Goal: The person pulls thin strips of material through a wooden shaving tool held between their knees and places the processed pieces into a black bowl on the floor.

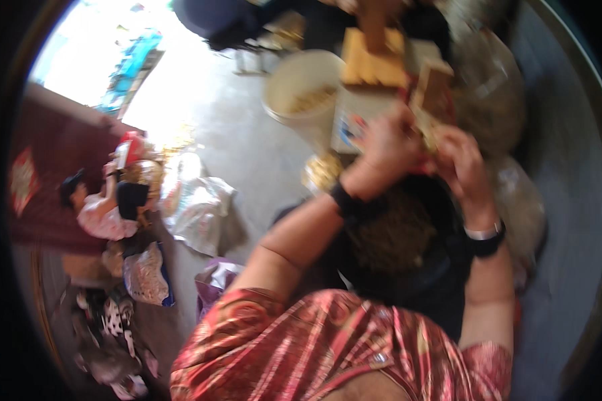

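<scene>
My left hand [391,144] and my right hand [460,160] come close together in front of me, fingers closed. Between them is a pale yellow, strip-like piece [423,127], blurred, its kind unclear. Just beyond my fingers stands a tan wooden block [436,83]. A yellow wooden block [374,59] lies past my left hand on a pale box-like stand [354,110]. Beneath my forearms, a dark container or lap holds a heap of brownish-green loose material [394,234]. Both wrists wear dark bands.
A white bucket [281,107] with yellowish bits stands ahead left. Bulging clear bags [491,87] line the right wall. A white plastic bag [197,200] lies on the floor at left. Another person [107,210] sits farther left, and a further person's hand [344,5] shows at the top.
</scene>
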Tool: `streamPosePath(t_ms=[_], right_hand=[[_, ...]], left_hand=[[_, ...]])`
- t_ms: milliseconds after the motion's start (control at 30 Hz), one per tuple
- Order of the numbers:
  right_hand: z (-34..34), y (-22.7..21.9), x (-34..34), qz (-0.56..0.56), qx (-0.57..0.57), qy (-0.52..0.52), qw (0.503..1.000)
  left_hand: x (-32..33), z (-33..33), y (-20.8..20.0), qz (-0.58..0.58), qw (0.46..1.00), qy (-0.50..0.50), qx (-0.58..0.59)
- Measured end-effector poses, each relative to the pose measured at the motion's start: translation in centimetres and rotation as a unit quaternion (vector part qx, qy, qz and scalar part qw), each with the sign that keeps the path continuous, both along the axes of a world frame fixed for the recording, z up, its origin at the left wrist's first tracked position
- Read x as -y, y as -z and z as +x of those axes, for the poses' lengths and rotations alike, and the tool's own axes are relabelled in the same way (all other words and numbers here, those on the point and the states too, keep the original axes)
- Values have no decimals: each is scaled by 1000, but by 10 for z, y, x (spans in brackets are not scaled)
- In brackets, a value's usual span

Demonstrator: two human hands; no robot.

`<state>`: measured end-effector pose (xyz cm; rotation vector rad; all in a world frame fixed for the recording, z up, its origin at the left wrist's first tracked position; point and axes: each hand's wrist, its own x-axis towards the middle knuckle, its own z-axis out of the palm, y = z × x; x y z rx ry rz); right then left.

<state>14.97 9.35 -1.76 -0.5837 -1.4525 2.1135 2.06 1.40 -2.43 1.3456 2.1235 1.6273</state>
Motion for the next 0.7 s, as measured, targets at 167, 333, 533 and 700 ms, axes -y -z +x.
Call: streamPosePath(t_ms=[167, 333, 533, 700], right_hand=[[-4, 18, -16, -201, -169, -79, 962], [3, 18, -17, -68, -81, -35, 994], [4, 7, -7, 54, -51, -19, 997], [25, -6, -28, 173, -52, -50, 982]], left_hand=[[-1, 1, -5, 62, 997, 27, -46], [11, 5, -16, -29, 979, 137, -146], [19, -9, -23, -132, 964, 229, 32], [20, -26, -21, -5, 733, 365, 574]])
